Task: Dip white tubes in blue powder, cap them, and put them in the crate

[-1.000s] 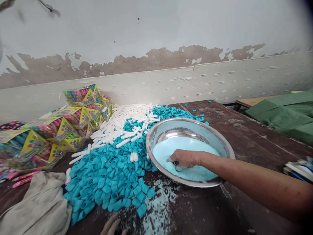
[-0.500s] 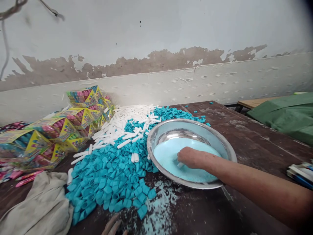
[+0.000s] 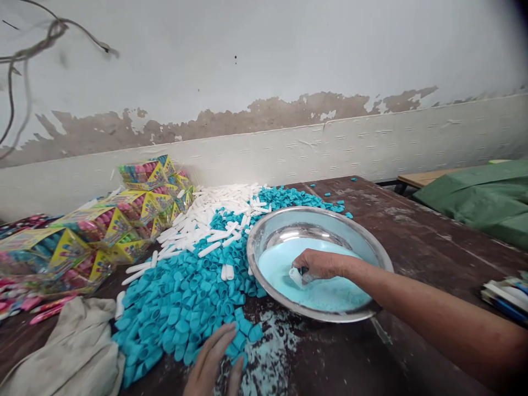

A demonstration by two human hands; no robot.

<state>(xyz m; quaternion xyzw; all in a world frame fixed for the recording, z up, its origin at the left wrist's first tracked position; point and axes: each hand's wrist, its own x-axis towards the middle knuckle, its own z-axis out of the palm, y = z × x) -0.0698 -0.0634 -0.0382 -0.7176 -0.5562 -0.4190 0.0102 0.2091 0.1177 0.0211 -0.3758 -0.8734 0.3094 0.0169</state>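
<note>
A round metal basin holds pale blue powder. Inside it, my right hand is closed around a small white tube whose open end shows near the powder. My left hand enters from the bottom edge, fingers apart and holding nothing, at the front of a heap of turquoise plastic caps. White plastic tubes are piled behind the caps, and a few lie among them.
Clear packs with yellow card are stacked at the left, near a beige cloth. Spilled powder marks the dark table. Green sheeting covers something at the right, and wires hang at the upper left.
My left hand has come further into view, up toward the caps. My right hand has lifted and turned slightly in the basin, and the white tube's end now shows more.
</note>
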